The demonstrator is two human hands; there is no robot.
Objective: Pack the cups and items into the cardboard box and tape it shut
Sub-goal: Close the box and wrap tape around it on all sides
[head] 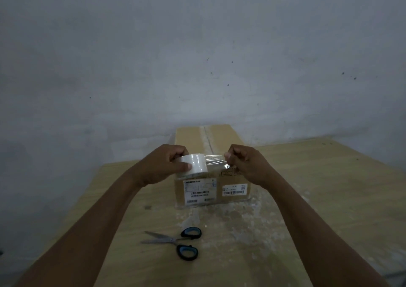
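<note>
Left hand (169,163) gripping clear tape roll (194,163); right hand (243,161) pinching its free strip (216,161) above closed cardboard box (228,137).

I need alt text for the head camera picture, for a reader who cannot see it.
A person's left hand holds a roll of clear tape and the right hand pinches its pulled-out end, just above a closed cardboard box. The box stands on a wooden table by a grey wall; open scissors lie on the table, nearer the camera.
</note>
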